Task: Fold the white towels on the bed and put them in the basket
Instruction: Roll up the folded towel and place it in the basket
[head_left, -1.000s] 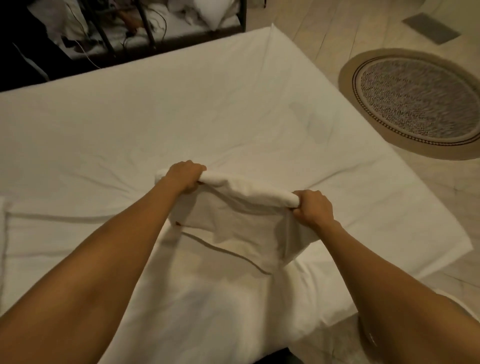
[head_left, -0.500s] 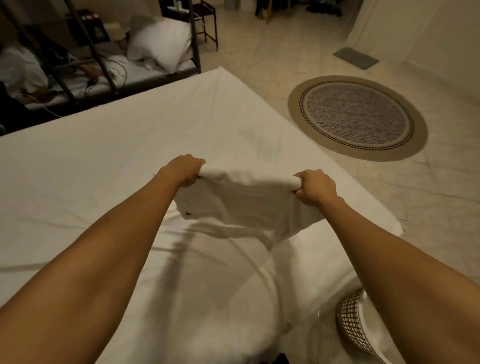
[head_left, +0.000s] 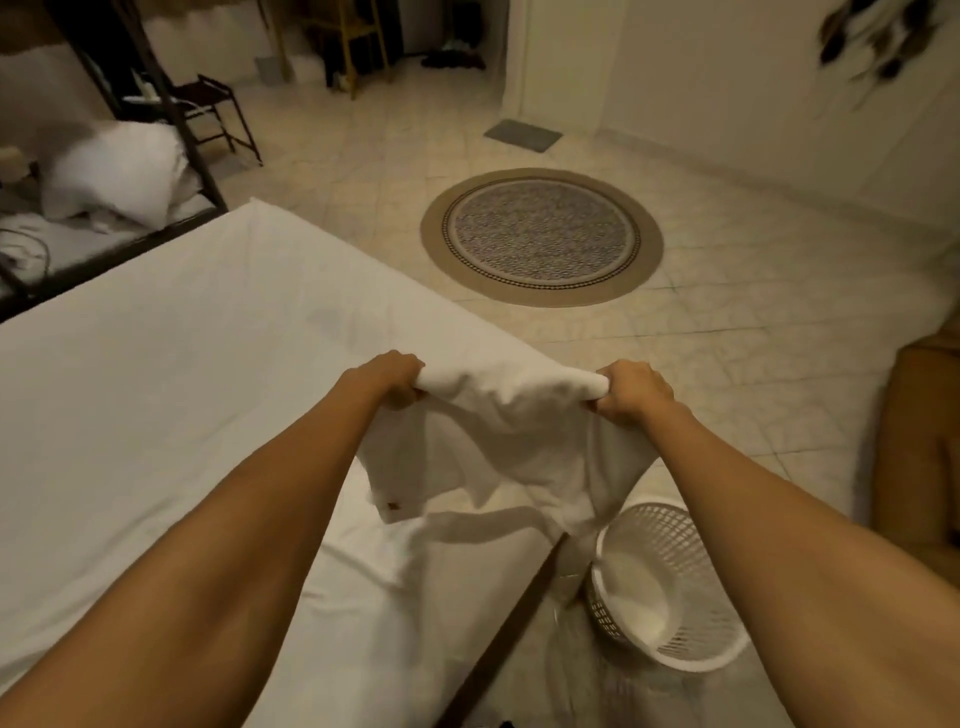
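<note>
White terry towel (head_left: 498, 441), folded over along its top edge, hangs in the air between two bare hands, up off the bed! The left hand (head_left: 387, 376) has its fingers curled tight around the left end of that top fold, and the right hand (head_left: 631, 392) is clenched the same way around the right end, knuckles up. Between the two fists the fold runs nearly level, pulled fairly taut, with the loose cloth draping down below the fingers in soft creases. A small dark tag (head_left: 393, 504) shows at the lower left corner of the drape, well below the left fist.

Under the left fist and off to its left spreads the wide bed with its plain white sheet (head_left: 156, 389); the towel's lower edge hangs just over the bed's right corner, and I cannot tell whether it touches the sheet. Below the right fist, down on the pale tiled floor (head_left: 727, 312), stands the round white plastic lattice basket (head_left: 691, 561), beside the bed's edge, with white cloth (head_left: 631, 592) already lying inside it. Beyond both sets of knuckles lies a round woven rug with a tan border (head_left: 540, 236). Far past the left fist, a white pillow (head_left: 117, 171) sits on a dark metal-framed bunk (head_left: 197, 150).
</note>
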